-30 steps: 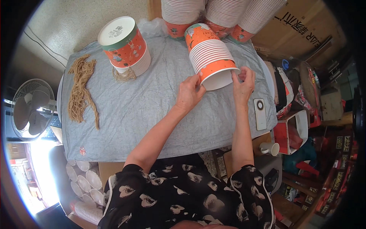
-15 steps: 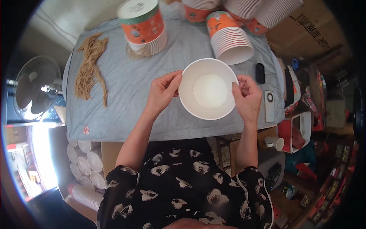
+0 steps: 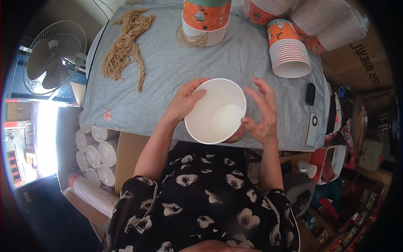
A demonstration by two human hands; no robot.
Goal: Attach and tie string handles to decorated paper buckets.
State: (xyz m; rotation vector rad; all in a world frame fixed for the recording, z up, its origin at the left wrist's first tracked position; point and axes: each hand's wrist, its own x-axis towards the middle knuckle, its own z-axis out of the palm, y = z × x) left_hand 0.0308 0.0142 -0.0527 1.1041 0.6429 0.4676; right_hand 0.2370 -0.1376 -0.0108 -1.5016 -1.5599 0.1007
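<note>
A white-lined paper bucket (image 3: 201,109) hangs tilted over the near edge of the table, its mouth facing me and nothing visible inside. My left hand (image 3: 187,100) grips its left rim, thumb inside and fingers behind the wall. Beside the right rim is my right hand (image 3: 262,111), fingers spread, thumb close to the rim; whether the thumb touches it I cannot tell. Farther back stands an upside-down stack of orange and green paper buckets (image 3: 206,21), with a loop of tan cord (image 3: 191,38) around its lower part. A bundle of tan cords (image 3: 126,46) lies at the far left.
A grey cloth (image 3: 168,67) covers the table. Nested buckets (image 3: 289,54) lie on their side at the back right, near more stacks (image 3: 321,17). A black object (image 3: 310,93) and a phone (image 3: 312,129) rest at the right edge. A fan (image 3: 54,56) stands left, above a carton of wrapped stacks (image 3: 107,155).
The bucket has come closer to me and tilted. My right hand has let go of its rim and opened, while my left thumb reaches farther inside. The view has shifted left.
</note>
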